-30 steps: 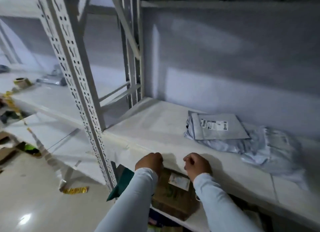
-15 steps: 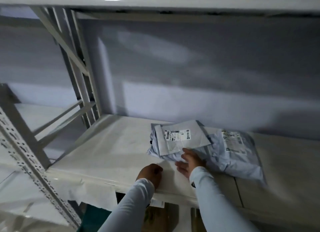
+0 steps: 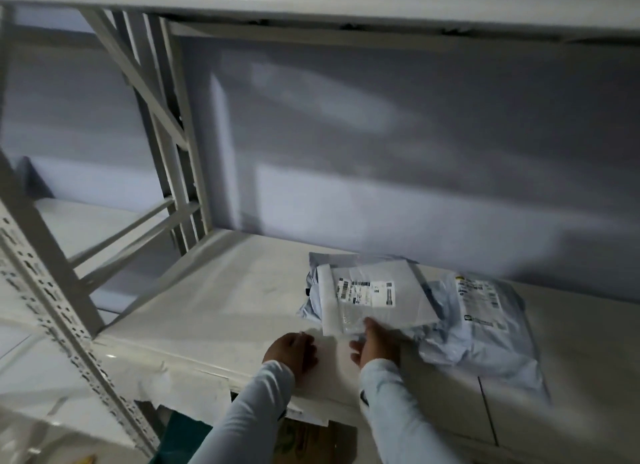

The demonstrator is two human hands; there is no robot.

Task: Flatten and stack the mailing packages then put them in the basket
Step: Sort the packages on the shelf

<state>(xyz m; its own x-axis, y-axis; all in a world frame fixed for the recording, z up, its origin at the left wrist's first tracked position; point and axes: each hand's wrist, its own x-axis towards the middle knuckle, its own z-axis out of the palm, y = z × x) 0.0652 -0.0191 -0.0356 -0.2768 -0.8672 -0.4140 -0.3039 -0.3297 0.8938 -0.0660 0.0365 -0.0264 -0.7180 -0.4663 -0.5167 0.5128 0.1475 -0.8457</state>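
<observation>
I count two mailers just beyond my right hand (image 3: 375, 346): a flat grey mailer (image 3: 412, 290) with a barcode label, lying on top of a crumpled blue mailer (image 3: 481, 339) that spreads out to the right and carries its own label. My right hand's fingers reach to the near edge of the grey mailer and touch it; whether they pinch it I cannot tell, the picture is blurred there. My left hand (image 3: 291, 351) rests on the shelf (image 3: 214, 304) just left of the right hand, fingers curled under, gripping nothing I can see. Both sleeves are pale. The shelf is white board in a grey metal rack; one perforated post (image 3: 52, 290) stands far to the left of my left hand. A second deck runs overhead. Behind is a plain grey wall (image 3: 381, 134). Under the shelf, below my wrists, sits a brown carton (image 3: 304, 443).
</observation>
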